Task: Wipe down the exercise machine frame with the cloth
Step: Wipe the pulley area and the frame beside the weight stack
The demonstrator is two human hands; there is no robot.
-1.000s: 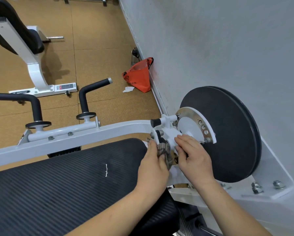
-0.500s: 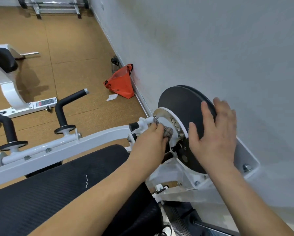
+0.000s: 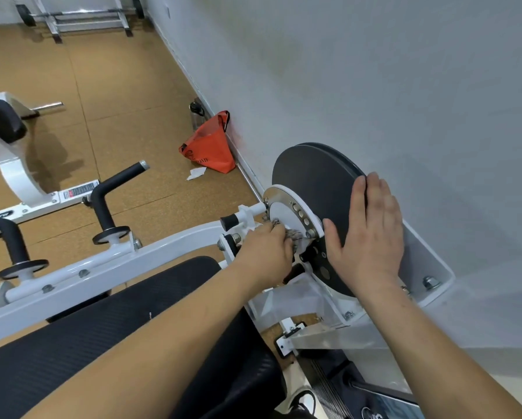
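A person's left hand [image 3: 265, 252] bunches a small grey patterned cloth [image 3: 294, 235] in curled fingers against the pivot at the wall end of the white steel machine frame [image 3: 102, 267]. The right hand [image 3: 370, 237] lies flat and open, holding nothing, on the large black round pulley disc [image 3: 308, 173]. The likely hazard is the disc turning under that bare palm, which could nip the cloth or fingertips between the bolts and the chromed, hole-drilled selector plate [image 3: 283, 204]; the fabric may also snag on a bolt head. Room is tight on 1 side, the disc standing just beside the grey wall [image 3: 374, 71]. The bench's black ribbed pad [image 3: 102, 337] lies under the left forearm, and open cork floor [image 3: 117, 101] stretches beyond the frame's far edge toward an orange bag [image 3: 211, 146].
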